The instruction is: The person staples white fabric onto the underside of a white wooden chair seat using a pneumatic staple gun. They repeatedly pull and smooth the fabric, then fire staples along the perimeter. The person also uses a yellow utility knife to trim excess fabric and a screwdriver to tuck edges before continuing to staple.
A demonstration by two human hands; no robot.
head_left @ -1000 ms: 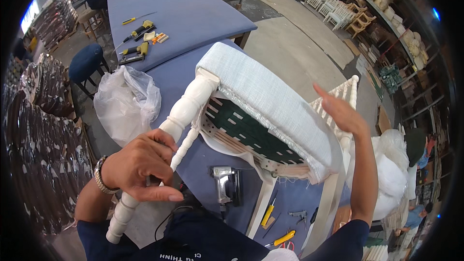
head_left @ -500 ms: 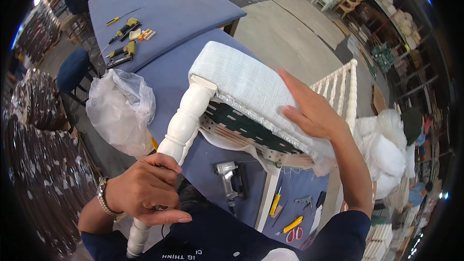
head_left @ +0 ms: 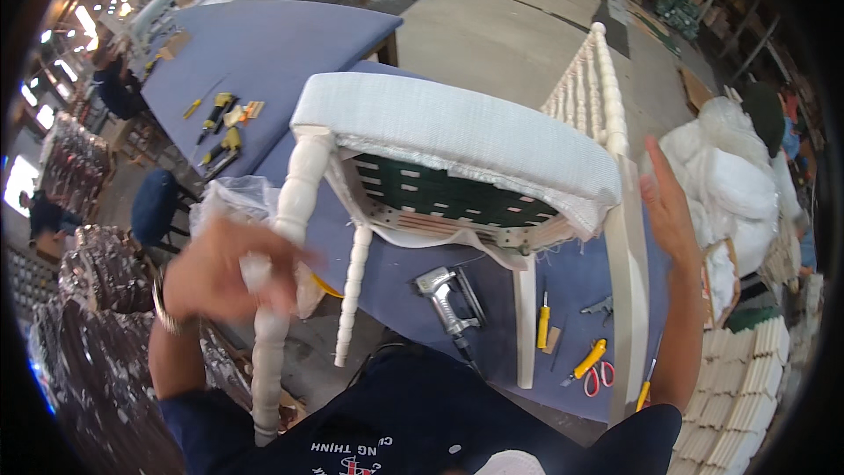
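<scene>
chair leg (head_left: 302, 178) behind blurry left hand (head_left: 227, 269)

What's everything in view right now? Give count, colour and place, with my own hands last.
Chair: one, white with pale fabric seat, tilted, centre
Tables: at least two, blue tops, near and far
Staple gun: one, silver, near table
Yellow-handled tools: at least three, lower right
Scissors: one, red handles, lower right
Power tools: two, yellow and black, far table
Stool: one, blue, left
Plastic bag: one, clear, left
Bundles: several, white, right
Brown stacks: several, left
Co-worker: at least one, dark clothing, upper left
Wristband: one, metallic, left wrist
Left hand: one, bare, blurred, at a chair leg; grip unclear
Right hand: one, bare, open, right of chair
</scene>
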